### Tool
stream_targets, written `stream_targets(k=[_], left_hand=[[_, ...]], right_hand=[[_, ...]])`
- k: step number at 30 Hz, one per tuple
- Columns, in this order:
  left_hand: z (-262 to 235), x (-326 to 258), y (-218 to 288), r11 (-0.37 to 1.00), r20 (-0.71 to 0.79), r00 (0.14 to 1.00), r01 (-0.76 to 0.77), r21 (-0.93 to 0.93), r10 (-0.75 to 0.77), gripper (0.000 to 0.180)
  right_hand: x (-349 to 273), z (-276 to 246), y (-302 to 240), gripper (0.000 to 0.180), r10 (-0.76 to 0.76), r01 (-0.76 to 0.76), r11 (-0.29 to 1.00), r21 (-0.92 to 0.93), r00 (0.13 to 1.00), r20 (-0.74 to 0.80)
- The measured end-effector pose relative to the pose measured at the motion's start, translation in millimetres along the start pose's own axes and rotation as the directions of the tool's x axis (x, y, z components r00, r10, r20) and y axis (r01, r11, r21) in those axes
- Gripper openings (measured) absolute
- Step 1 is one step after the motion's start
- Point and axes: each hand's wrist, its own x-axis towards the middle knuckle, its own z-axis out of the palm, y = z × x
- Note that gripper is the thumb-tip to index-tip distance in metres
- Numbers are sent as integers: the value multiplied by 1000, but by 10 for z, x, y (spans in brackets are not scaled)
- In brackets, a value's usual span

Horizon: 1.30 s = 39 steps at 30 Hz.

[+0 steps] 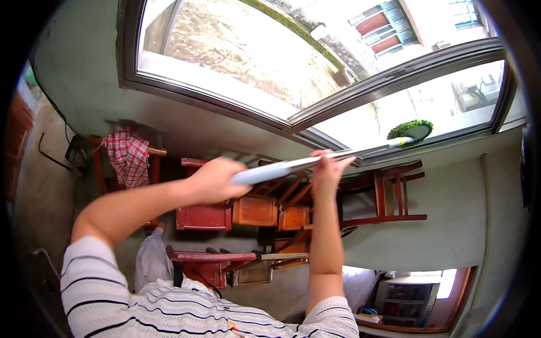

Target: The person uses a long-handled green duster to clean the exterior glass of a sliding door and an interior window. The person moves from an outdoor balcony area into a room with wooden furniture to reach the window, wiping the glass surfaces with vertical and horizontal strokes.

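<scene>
The left hand (217,179) is closed in a fist around the near end of a long grey metal pole (315,160). The right hand (329,169) holds the same pole further along, with the fingers (342,161) stretched and wrapped over it. The pole runs to the right and ends in a round green fluffy cleaning pad (410,129), which lies against the glass of the large window with a grey metal frame (394,73). Behind the hands stand several red and orange wooden chairs and stools (253,211), close together under the window. On the left, a red and white checked cloth (128,156) hangs over one chair back. The person wears a white shirt with dark stripes (169,310).
</scene>
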Motion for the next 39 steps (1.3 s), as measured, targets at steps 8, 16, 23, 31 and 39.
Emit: stream_targets(k=[8,16,23,31,39], left_hand=[[-519,-1676,137,933,-139,929,354,63,-343,21],[-266,-426,218,997,-90,993,78,-16,-79,22],[430,1662,431,995,29,996,-82,64,80,33],[652,2021,680,982,100,995,-30,189,11,41],[-42,-16,-156,995,-83,995,-49,82,56,26]], right_hand=[[-1212,1252,176,105,-102,68,975,210,982,157],[-229,677,-467,105,-55,54,996,-68,998,-10],[1486,-861,-912,107,-75,50,994,-93,952,-298],[1723,-1447,-802,92,-33,1,997,-83,918,-395],[71,226,-61,98,-132,124,963,-240,991,-20]])
